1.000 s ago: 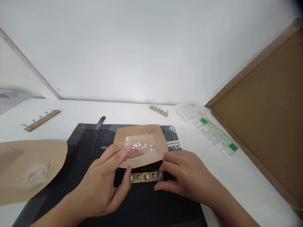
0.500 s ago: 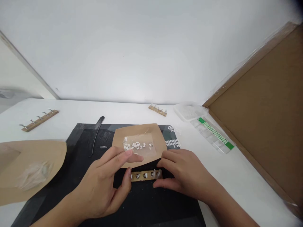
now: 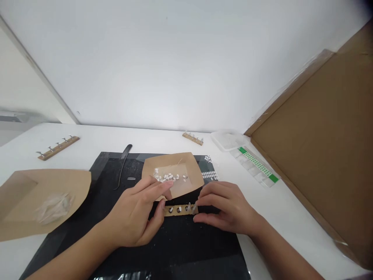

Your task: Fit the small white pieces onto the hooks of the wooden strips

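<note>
A wooden strip [image 3: 183, 210] with round metal studs lies on the black mat [image 3: 186, 241], and clear nail-shaped tips stand near its right end. My left hand [image 3: 140, 210] is at the strip's left end, thumb and fingers apart, partly covering that end. Nothing shows between its fingers. At the right end is my right hand [image 3: 223, 204], fingers curved beside the clear tips; whether they touch one is too small to tell. Just behind the strip sits a brown paper tray [image 3: 192, 165] holding small white oval pieces [image 3: 169, 176].
Another paper tray [image 3: 17, 217] with a clear bag is at left. A dark nail file [image 3: 122, 167] lies on the mat. Two more strips [image 3: 60, 148] [image 3: 192, 138] stand behind. A green-labelled plastic case [image 3: 258, 165] and large cardboard [image 3: 314, 147] are right.
The view has shifted slightly. My left hand's fingers have lowered and drawn closer to the thumb. My right hand remains at the strip's right end, its fingers slightly closer together.
</note>
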### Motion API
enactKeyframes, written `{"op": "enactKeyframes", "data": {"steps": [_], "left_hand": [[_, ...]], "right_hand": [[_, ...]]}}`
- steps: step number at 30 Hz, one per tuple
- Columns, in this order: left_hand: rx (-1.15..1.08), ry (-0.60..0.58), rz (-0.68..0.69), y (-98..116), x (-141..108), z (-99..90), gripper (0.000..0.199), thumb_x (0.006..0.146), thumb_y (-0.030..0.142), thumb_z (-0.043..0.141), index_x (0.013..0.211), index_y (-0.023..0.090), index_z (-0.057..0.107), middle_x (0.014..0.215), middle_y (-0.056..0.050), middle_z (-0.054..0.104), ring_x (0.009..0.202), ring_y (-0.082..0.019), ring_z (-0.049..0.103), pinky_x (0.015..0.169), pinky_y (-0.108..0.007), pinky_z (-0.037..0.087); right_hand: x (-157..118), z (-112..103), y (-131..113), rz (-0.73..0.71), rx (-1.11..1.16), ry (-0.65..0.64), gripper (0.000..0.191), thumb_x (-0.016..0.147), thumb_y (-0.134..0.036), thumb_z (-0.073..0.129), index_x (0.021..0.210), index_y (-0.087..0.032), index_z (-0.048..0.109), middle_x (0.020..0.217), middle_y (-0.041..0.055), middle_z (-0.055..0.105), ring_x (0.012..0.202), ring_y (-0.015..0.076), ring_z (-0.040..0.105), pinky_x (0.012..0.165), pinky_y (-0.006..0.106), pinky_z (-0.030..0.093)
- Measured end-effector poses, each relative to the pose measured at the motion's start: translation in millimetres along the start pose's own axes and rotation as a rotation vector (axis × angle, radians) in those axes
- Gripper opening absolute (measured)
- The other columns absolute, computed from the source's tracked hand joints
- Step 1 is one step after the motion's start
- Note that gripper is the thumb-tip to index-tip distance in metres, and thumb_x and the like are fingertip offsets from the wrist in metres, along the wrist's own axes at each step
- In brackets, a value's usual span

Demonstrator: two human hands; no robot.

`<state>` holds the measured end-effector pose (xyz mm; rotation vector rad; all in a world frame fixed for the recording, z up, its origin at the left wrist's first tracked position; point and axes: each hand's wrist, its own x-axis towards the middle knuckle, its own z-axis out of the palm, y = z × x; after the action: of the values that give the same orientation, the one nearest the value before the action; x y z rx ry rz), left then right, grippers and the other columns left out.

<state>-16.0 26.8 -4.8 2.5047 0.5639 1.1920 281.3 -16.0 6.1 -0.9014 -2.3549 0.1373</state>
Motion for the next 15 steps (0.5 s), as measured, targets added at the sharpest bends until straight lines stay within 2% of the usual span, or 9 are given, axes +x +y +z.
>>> {"op": "enactKeyframes", "data": {"steps": [3, 7, 11, 15], "left_hand": [[-0.003, 0.039, 0.007, 0.9, 1.3, -0.9, 0.066, 0.091, 0.001, 0.056, 0.152, 0.02, 0.042, 0.099, -0.004, 0.074, 0.089, -0.021, 0.06, 0.08, -0.035, 0.057], [-0.01, 0.078, -0.025, 1.9, 2.8, -3.3, 0.061, 0.087, 0.0, 0.057, 0.143, 0.021, 0.051, 0.092, -0.002, 0.073, 0.084, -0.021, 0.059, 0.078, -0.034, 0.056], [-0.042, 0.193, -0.006, -0.2, 2.1, -3.3, 0.074, 0.081, -0.003, 0.059, 0.149, 0.025, 0.048, 0.088, -0.001, 0.072, 0.081, -0.021, 0.06, 0.073, -0.033, 0.055], [-0.062, 0.222, -0.005, -2.0, 1.3, -1.8, 0.077, 0.08, -0.004, 0.058, 0.151, 0.024, 0.048, 0.087, -0.002, 0.071, 0.08, -0.021, 0.058, 0.071, -0.034, 0.054]], "right_hand": [[-5.8, 5.1, -4.1, -0.049, -0.011, 0.038, 0.023, 0.093, -0.035, 0.083, 0.104, -0.02, 0.072, 0.097, 0.0039, 0.076, 0.082, 0.0148, 0.07, 0.071, 0.027, 0.053], [-7.9, 9.9, -6.0, -0.087, -0.053, -0.001, 0.017, 0.095, -0.031, 0.08, 0.105, -0.02, 0.072, 0.096, 0.003, 0.077, 0.083, 0.0148, 0.072, 0.073, 0.028, 0.055], [-8.2, 11.7, -2.1, -0.122, -0.066, -0.042, 0.011, 0.098, -0.027, 0.077, 0.104, -0.019, 0.071, 0.093, 0.0018, 0.076, 0.083, 0.0134, 0.072, 0.073, 0.026, 0.056], [-9.2, 14.2, 0.7, -0.112, -0.071, -0.045, 0.006, 0.099, -0.022, 0.075, 0.102, -0.02, 0.071, 0.092, 0.0006, 0.076, 0.082, 0.013, 0.072, 0.073, 0.026, 0.056]]}}
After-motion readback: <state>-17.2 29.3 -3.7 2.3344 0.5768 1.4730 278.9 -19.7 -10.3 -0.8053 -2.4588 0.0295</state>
